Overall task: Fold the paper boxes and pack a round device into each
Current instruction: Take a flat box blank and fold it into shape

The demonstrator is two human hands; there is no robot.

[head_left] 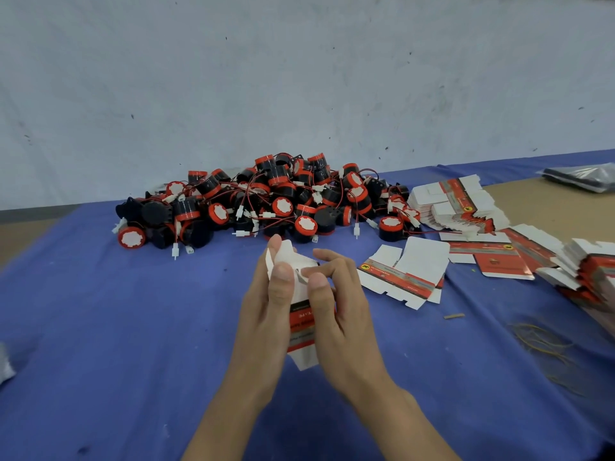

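A red-and-white paper box (pixel 302 327) is held upright between both hands above the blue cloth. My left hand (pixel 266 304) grips its left side, thumb on a white top flap. My right hand (pixel 336 301) grips the right side, its thumb pressing the top flaps. Behind them lies a big pile of round black-and-red devices (pixel 259 201) with red wires and white plugs. An unfolded box blank (pixel 404 272) lies flat just to the right of my hands.
Stacks of flat box blanks (pixel 456 204) sit at the right, more of them (pixel 589 271) at the far right edge. Yellow rubber bands (pixel 545 344) lie on the blue cloth (pixel 116 311). A dark plastic bag (pixel 582 176) rests at the back right. A grey wall stands behind.
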